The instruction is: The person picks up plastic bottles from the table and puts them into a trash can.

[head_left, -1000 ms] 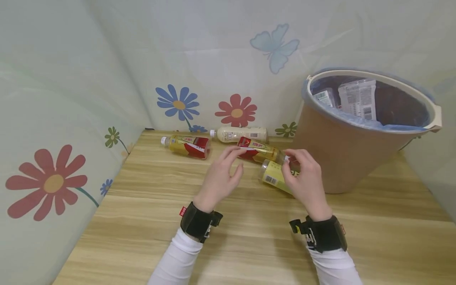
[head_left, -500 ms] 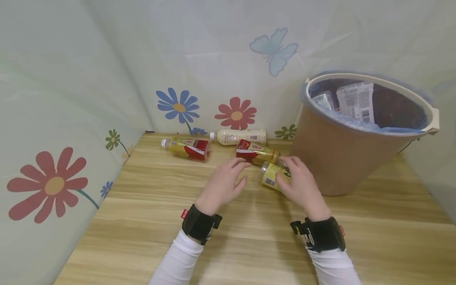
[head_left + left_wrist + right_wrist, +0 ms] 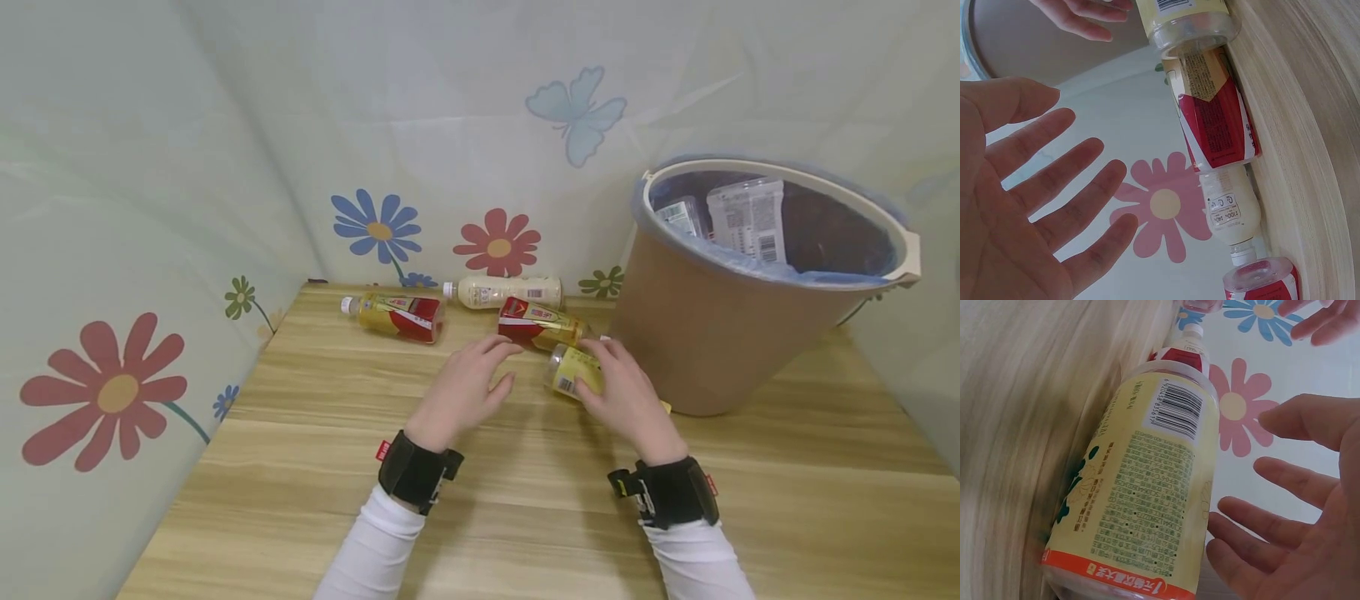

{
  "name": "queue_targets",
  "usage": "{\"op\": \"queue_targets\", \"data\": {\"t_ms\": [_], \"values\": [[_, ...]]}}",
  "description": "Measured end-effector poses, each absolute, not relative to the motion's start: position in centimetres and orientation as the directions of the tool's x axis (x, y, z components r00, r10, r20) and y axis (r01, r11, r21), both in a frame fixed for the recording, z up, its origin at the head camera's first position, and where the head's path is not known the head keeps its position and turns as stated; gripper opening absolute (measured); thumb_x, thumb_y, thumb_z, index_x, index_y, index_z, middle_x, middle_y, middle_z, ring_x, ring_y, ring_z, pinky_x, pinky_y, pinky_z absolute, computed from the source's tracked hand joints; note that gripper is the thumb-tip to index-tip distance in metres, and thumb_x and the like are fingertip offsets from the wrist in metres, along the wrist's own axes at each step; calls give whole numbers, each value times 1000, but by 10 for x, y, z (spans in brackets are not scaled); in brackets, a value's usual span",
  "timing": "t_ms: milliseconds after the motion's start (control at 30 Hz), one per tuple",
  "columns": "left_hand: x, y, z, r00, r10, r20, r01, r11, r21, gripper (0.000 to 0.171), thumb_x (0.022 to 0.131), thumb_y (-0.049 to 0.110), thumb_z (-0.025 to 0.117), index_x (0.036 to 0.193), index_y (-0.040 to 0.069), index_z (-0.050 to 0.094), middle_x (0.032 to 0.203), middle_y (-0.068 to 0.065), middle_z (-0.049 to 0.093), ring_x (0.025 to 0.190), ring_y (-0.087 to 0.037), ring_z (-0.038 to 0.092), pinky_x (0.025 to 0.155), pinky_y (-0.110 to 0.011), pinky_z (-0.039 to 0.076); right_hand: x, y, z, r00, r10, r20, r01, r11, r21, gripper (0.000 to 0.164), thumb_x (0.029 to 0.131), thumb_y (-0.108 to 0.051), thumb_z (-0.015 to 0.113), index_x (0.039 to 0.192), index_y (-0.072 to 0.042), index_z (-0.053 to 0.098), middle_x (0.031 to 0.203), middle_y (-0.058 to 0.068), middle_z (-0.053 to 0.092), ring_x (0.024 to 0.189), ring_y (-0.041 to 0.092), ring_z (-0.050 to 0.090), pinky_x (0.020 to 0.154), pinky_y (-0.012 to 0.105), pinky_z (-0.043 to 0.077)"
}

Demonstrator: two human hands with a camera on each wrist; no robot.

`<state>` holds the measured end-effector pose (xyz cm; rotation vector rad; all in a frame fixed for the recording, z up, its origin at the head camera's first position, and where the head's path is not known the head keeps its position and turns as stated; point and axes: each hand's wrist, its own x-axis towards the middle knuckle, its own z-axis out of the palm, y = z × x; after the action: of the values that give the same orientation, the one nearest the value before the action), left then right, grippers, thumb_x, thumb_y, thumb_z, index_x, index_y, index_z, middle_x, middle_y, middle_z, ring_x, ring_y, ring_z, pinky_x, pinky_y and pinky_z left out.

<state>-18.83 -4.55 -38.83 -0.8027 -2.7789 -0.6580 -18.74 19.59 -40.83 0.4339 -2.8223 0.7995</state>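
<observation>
In the head view my right hand (image 3: 630, 396) hovers over a lying plastic bottle with a yellow label (image 3: 572, 372), partly covering it. Its relaxed fingers are spread beside that bottle in the right wrist view; whether a fingertip touches it I cannot tell. My left hand (image 3: 463, 387), fingers apart and holding nothing, is raised left of it. Just beyond the hands lies a red-and-gold-labelled bottle (image 3: 538, 323). Behind that, a cream bottle (image 3: 510, 292) with a white cap lies along the wall. Another red-and-gold-labelled bottle (image 3: 401, 317) lies farther left, its white cap pointing left.
A tall brown bin (image 3: 675, 342) with a blue liner stands at the right, with clear plastic packaging (image 3: 747, 218) inside. The wood-grain table (image 3: 315, 467) meets a pale curtain (image 3: 420, 100) printed with flowers at the back and left.
My right hand has come down and slightly left over the yellow-labelled bottle. The left hand has barely shifted. The bottles lie where they were; the head view has tilted slightly.
</observation>
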Motion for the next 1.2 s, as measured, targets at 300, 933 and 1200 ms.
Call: {"op": "queue_targets", "data": {"t_ms": [300, 933, 1200], "values": [[-190, -48, -388, -837, 467, 285, 545, 756, 363, 38, 98, 19, 64, 135, 10, 61, 133, -6, 64, 123, -25, 63, 105, -43, 52, -187, 197, -410, -953, -259, 158, -303, 850, -432, 55, 92, -17, 65, 142, 3, 51, 141, 35, 50, 127, 52, 52, 104, 64, 47], [-190, -53, -386, -857, 444, 261, 515, 758, 400, 39, 97, 18, 64, 135, 10, 61, 137, -7, 63, 127, -27, 61, 109, -44, 50, -180, 178, -411, -929, -347, 129, -369, 842, -393, 59, 84, -12, 77, 139, -4, 58, 126, 24, 65, 116, 42, 61, 98, 59, 51], [-190, -59, -382, -856, 426, 292, 514, 757, 404, 38, 97, 16, 65, 134, 11, 62, 137, -6, 63, 129, -25, 60, 110, -43, 50, -176, 166, -412, -904, -403, 146, -427, 813, -396, 62, 82, -13, 80, 139, -2, 57, 134, 25, 62, 123, 44, 60, 105, 59, 49]]}}
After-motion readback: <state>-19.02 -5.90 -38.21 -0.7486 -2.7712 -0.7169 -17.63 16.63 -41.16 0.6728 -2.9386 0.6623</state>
